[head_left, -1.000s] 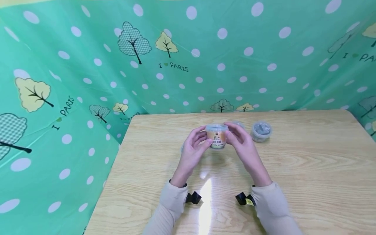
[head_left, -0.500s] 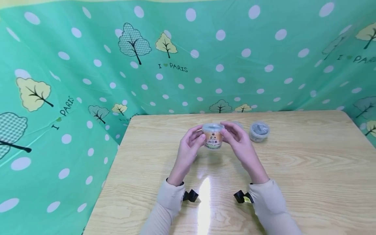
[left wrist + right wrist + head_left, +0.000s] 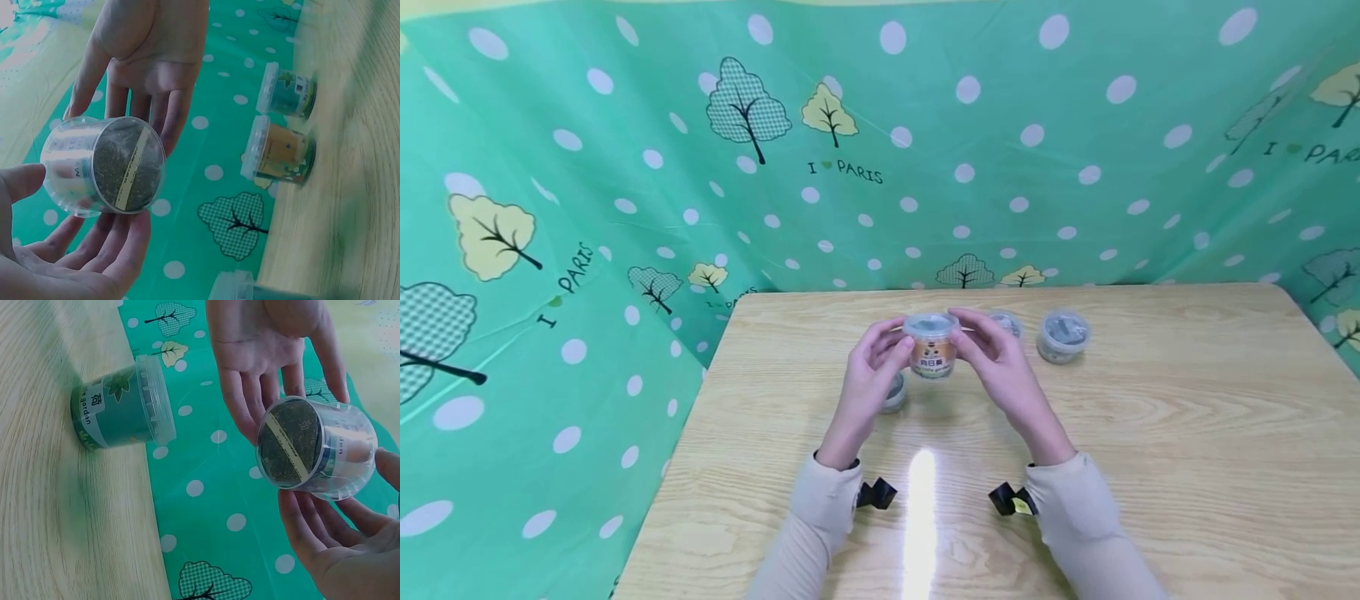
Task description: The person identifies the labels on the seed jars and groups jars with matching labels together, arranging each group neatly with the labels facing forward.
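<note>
Between both hands, raised over the wooden table, is a clear lidded plastic cup with an orange label. My left hand holds its left side, thumb toward me and fingers behind. On the opposite side my right hand grips it the same way, thumb at the label's edge. From below, the left wrist view shows dark soil and a pale printed strip through the cup's base. A second lidded cup stands close beyond my left wrist, partly covered by that hand.
Farther back on the table, a lidded cup stands right of my right hand, and another is partly hidden behind its fingers. The right wrist view shows a green-labelled cup. A green dotted cloth hangs behind the table.
Both hands have shifted slightly left with the held cup. More of the cups behind my left wrist and right fingers now shows.
</note>
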`<state>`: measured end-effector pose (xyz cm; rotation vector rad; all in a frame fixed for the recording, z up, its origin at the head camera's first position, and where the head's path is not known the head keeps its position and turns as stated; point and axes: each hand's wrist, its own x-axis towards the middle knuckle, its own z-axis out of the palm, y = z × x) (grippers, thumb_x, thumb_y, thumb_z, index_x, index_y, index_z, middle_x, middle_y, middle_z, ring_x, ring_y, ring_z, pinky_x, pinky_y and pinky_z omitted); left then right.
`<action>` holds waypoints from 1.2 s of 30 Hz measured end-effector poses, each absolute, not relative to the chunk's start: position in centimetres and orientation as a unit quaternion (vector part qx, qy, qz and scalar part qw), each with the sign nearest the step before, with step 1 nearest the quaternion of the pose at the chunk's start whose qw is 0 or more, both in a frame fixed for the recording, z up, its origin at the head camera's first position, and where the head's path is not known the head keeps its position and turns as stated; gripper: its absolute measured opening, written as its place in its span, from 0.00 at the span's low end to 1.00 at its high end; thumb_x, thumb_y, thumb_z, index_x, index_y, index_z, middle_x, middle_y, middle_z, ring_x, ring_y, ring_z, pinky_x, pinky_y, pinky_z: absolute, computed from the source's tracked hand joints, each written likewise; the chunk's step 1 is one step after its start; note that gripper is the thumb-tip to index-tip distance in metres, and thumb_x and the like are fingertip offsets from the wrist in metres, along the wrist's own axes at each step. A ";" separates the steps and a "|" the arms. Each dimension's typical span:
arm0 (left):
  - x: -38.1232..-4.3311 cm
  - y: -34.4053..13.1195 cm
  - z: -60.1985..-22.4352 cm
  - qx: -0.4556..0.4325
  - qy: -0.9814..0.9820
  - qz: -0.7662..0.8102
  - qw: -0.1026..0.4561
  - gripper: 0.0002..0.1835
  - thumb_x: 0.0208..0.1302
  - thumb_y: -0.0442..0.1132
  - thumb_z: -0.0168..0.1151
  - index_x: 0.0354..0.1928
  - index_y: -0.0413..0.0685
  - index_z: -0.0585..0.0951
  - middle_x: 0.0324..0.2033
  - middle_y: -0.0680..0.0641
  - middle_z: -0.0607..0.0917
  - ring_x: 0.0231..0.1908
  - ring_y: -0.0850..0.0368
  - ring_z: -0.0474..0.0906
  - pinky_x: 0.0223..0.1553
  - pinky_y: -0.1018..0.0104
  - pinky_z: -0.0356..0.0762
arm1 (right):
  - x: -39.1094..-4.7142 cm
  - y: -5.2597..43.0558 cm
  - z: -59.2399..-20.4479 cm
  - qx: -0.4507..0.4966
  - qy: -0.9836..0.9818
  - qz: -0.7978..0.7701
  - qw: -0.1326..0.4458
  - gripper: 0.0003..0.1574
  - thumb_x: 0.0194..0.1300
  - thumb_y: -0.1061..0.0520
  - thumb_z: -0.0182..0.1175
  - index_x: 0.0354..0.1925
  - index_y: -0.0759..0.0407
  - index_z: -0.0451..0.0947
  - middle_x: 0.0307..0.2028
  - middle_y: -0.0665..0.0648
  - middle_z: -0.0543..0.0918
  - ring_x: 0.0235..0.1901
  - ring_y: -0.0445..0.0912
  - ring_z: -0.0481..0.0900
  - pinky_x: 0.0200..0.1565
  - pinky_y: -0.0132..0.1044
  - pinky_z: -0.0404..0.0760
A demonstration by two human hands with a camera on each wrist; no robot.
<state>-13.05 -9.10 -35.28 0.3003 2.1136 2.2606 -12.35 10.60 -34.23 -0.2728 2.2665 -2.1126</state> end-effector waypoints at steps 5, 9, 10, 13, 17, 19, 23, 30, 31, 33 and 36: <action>-13.2 -9.6 -35.2 0.097 0.681 0.726 0.012 0.23 0.70 0.39 0.60 0.64 0.43 0.72 0.58 0.39 0.80 0.58 0.46 0.77 0.62 0.58 0.77 | -12.6 10.1 -34.0 -0.093 0.733 -0.674 0.022 0.32 0.74 0.49 0.56 0.71 0.58 0.65 0.65 0.57 0.72 0.63 0.51 0.73 0.64 0.42 0.76; -13.2 -9.8 -35.1 0.097 0.682 0.725 0.008 0.23 0.70 0.39 0.60 0.65 0.44 0.72 0.58 0.40 0.80 0.58 0.47 0.77 0.62 0.58 0.77 | -12.7 9.7 -33.9 -0.094 0.729 -0.677 0.030 0.34 0.74 0.48 0.56 0.71 0.58 0.63 0.67 0.59 0.70 0.65 0.53 0.71 0.67 0.49 0.72; -13.3 -9.8 -35.1 0.097 0.682 0.725 0.006 0.23 0.70 0.39 0.60 0.65 0.44 0.72 0.58 0.40 0.80 0.58 0.47 0.77 0.62 0.58 0.77 | -12.7 9.7 -33.9 -0.093 0.729 -0.677 0.032 0.35 0.73 0.47 0.56 0.71 0.59 0.63 0.67 0.59 0.70 0.66 0.53 0.71 0.68 0.50 0.71; -13.3 -9.9 -35.1 0.097 0.683 0.724 0.001 0.23 0.70 0.39 0.60 0.65 0.44 0.72 0.58 0.39 0.80 0.58 0.47 0.77 0.62 0.58 0.77 | -12.8 9.5 -34.0 -0.088 0.731 -0.675 0.034 0.35 0.73 0.46 0.57 0.71 0.60 0.63 0.66 0.59 0.71 0.65 0.53 0.71 0.68 0.51 0.71; -13.4 -10.0 -35.2 0.098 0.686 0.721 -0.004 0.24 0.70 0.38 0.60 0.65 0.43 0.72 0.58 0.39 0.80 0.58 0.46 0.77 0.63 0.58 0.76 | -13.1 9.2 -34.1 -0.088 0.734 -0.672 0.030 0.35 0.72 0.47 0.58 0.70 0.60 0.64 0.65 0.59 0.71 0.64 0.53 0.71 0.67 0.50 0.72; -13.5 -10.0 -35.2 0.100 0.688 0.719 -0.007 0.24 0.70 0.38 0.60 0.66 0.43 0.71 0.59 0.38 0.79 0.59 0.46 0.77 0.64 0.58 0.75 | -13.2 9.0 -34.2 -0.089 0.735 -0.672 0.027 0.34 0.71 0.48 0.59 0.69 0.60 0.65 0.65 0.59 0.71 0.63 0.53 0.72 0.66 0.49 0.73; -13.7 -10.2 -35.2 0.101 0.690 0.717 -0.011 0.25 0.70 0.38 0.60 0.66 0.42 0.71 0.59 0.38 0.79 0.60 0.45 0.76 0.65 0.57 0.74 | -13.4 8.7 -34.3 -0.089 0.735 -0.672 0.018 0.33 0.71 0.49 0.60 0.68 0.60 0.66 0.64 0.59 0.71 0.62 0.53 0.73 0.65 0.47 0.75; -14.0 -10.6 -35.2 0.103 0.690 0.716 -0.017 0.25 0.70 0.37 0.60 0.66 0.41 0.71 0.59 0.38 0.79 0.59 0.46 0.76 0.65 0.57 0.74 | -13.6 8.1 -34.1 -0.088 0.739 -0.668 0.016 0.34 0.70 0.45 0.61 0.67 0.58 0.67 0.63 0.57 0.72 0.62 0.51 0.73 0.64 0.46 0.76; -14.1 -10.7 -35.2 0.105 0.691 0.715 -0.018 0.24 0.70 0.38 0.60 0.66 0.42 0.71 0.59 0.39 0.79 0.60 0.47 0.76 0.65 0.57 0.74 | -13.6 8.0 -34.1 -0.088 0.739 -0.668 0.016 0.34 0.70 0.45 0.61 0.67 0.58 0.67 0.63 0.57 0.72 0.62 0.51 0.73 0.64 0.46 0.76; -14.4 -10.8 -35.3 0.110 0.693 0.713 -0.018 0.24 0.71 0.39 0.59 0.66 0.43 0.71 0.60 0.40 0.79 0.60 0.47 0.76 0.65 0.57 0.74 | -13.8 7.8 -34.1 -0.088 0.740 -0.667 0.013 0.34 0.70 0.45 0.61 0.67 0.58 0.67 0.63 0.57 0.73 0.62 0.51 0.74 0.64 0.45 0.77; -14.9 -11.0 -35.4 0.116 0.694 0.710 -0.017 0.24 0.71 0.40 0.59 0.67 0.45 0.72 0.61 0.41 0.78 0.61 0.48 0.75 0.65 0.57 0.74 | -14.2 7.6 -34.4 -0.090 0.735 -0.672 0.006 0.33 0.70 0.47 0.61 0.66 0.59 0.67 0.62 0.58 0.73 0.61 0.51 0.74 0.63 0.45 0.77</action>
